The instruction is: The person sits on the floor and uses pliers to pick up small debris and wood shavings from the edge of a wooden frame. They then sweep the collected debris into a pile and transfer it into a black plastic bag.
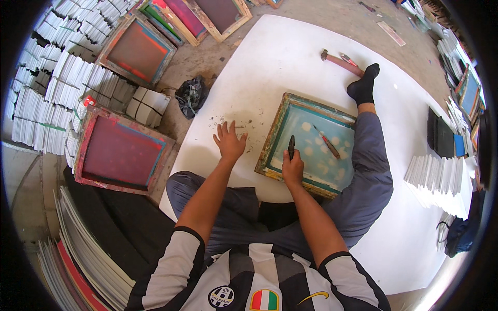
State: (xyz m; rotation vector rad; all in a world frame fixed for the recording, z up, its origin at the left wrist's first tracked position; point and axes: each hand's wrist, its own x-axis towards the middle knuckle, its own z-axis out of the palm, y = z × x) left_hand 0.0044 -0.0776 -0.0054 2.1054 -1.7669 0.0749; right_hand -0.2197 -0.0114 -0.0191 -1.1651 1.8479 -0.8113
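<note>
My left hand [230,142] is open, its fingers spread just above or on the white board, beside scattered small dark bits [249,124]. My right hand [293,168] is closed round a dark tool that looks like pliers [291,147]; its handles are hidden in my fist. That hand is over the near-left part of a wooden screen-printing frame [273,136], whose light blue mesh has pale round marks. On the mesh lies a screwdriver [330,146] with a red and dark handle. The frame sits on the board against my bent right leg.
A hammer [341,62] and a small red-and-grey tool [349,59] lie beside my black-socked foot [364,85]. Left of the board are a crumpled black plastic bag [191,97], more screen frames [122,150] and tied paper stacks [83,78]. White sheets [436,179] are stacked at the right.
</note>
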